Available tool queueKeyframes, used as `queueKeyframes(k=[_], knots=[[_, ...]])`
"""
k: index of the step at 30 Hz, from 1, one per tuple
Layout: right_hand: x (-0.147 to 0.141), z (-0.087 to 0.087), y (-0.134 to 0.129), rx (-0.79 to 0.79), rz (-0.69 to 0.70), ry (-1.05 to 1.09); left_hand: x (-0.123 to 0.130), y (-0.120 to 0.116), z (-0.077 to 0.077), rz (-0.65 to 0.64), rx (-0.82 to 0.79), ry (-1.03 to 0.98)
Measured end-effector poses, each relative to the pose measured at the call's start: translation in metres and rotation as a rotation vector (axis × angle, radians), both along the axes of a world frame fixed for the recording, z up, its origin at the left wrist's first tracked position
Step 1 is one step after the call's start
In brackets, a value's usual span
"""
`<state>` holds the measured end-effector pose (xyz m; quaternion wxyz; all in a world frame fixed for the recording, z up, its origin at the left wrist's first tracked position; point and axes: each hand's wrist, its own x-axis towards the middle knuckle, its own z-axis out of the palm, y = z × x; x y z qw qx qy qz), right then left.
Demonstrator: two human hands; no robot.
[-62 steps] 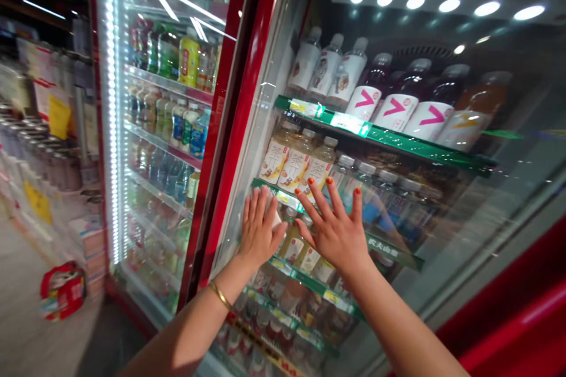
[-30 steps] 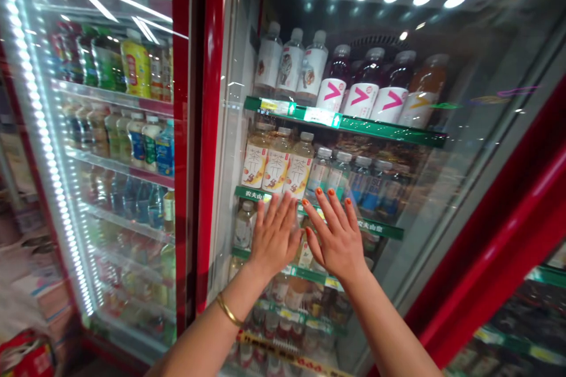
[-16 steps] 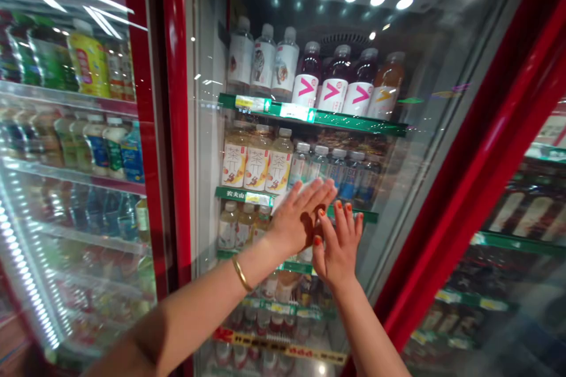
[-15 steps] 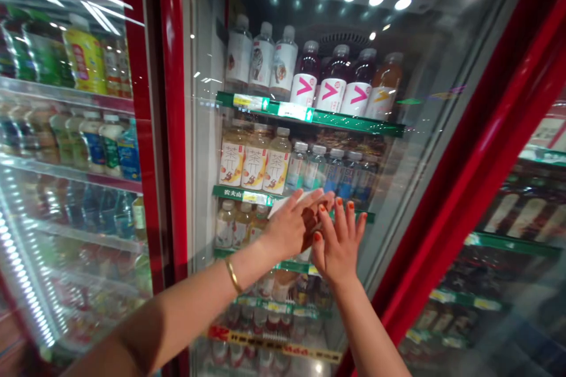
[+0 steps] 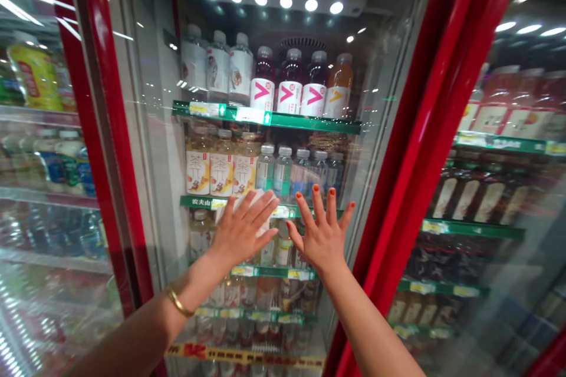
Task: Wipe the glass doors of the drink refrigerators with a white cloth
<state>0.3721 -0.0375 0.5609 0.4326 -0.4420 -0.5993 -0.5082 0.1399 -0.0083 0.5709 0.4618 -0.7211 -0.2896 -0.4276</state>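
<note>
My left hand [image 5: 241,232], with a gold bangle on its wrist, holds a white cloth or tissue [image 5: 266,225] flat against the glass door [image 5: 375,147] of a drinks cooler. White edges show between and beyond its outstretched fingers. To its right, my right hand [image 5: 324,238] is spread at the same glass, palm forward, orange nails showing, nothing in it. The two hands are apart. Behind the glass, bottles with pink V labels [image 5: 290,96] stand on the top shelf, and tea bottles [image 5: 221,174] stand on the shelf below.
Red door frames [image 5: 409,159] run down both sides of the glass. More cooler shelves with bottles are at the left [image 5: 38,79] and right [image 5: 490,121]. A row of round lamps [image 5: 286,2] shines above the top shelf, and a yellow printed strip [image 5: 247,357] crosses low down.
The view has shifted to the right. My left hand has moved left and down across the glass with the white cloth, away from my right hand, which it was overlapping or touching.
</note>
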Motion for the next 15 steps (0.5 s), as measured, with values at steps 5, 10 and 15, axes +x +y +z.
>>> queueKeyframes(k=[5, 10, 15], knots=[[-0.001, -0.002, 0.001, 0.022, 0.009, 0.059, -0.039, 0.007, 0.036, 0.050, -0.174, -0.389], [0.011, -0.008, -0.004, 0.077, 0.133, 0.099, 0.038, 0.000, 0.054, -0.027, -0.165, -0.265], [0.016, -0.009, -0.005, 0.052, 0.146, 0.061, 0.051, -0.011, -0.008, -0.025, -0.043, 0.155]])
